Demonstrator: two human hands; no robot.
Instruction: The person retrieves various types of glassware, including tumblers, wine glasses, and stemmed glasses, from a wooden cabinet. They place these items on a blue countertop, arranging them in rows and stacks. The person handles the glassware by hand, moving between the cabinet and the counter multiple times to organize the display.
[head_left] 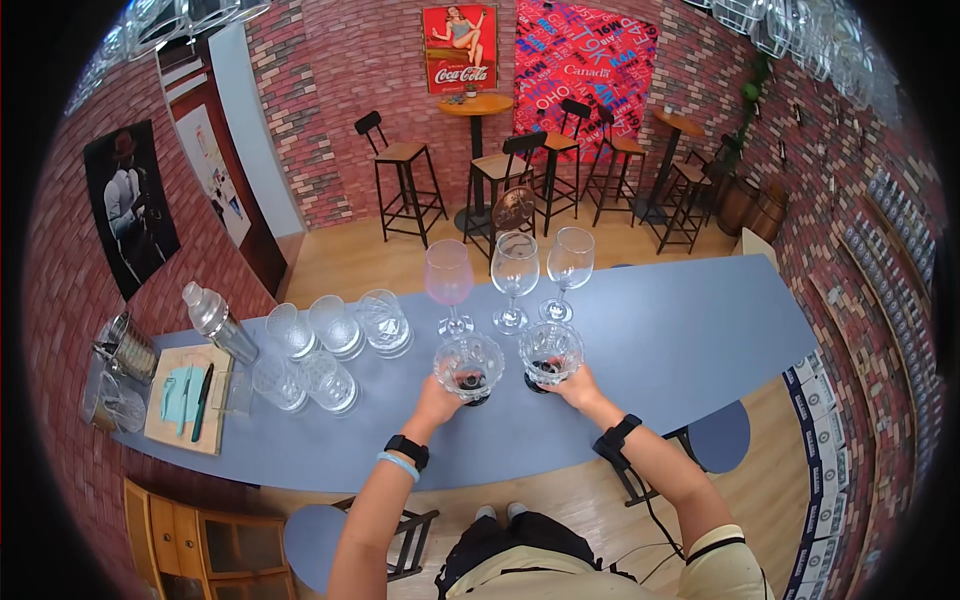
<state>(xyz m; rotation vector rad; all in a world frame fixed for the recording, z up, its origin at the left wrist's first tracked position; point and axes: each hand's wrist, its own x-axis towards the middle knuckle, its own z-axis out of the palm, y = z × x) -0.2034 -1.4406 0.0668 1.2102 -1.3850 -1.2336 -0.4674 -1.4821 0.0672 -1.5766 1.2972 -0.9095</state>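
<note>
My left hand (437, 402) is closed round the lower part of a clear goblet with a scalloped rim (468, 360) and a dark base. A matching scalloped goblet (551, 347) is held low down by my right hand (578, 388). The goblets hide most of my fingertips. Both goblets are upright at the middle of the blue-grey counter (640, 350), a small gap apart. Just beyond them stand a pink-tinted wine glass (449, 275) and two clear wine glasses, one in the middle (515, 266) and one on the right (570, 262).
Several cut-glass tumblers (338, 325) stand left of my left hand. Farther left are a cocktail shaker (215, 315), a wooden board (200, 430) with a cloth (178, 395) and a knife (203, 403), and a metal bucket (126, 345). Stools (720, 436) flank me; glassware (800, 40) hangs overhead.
</note>
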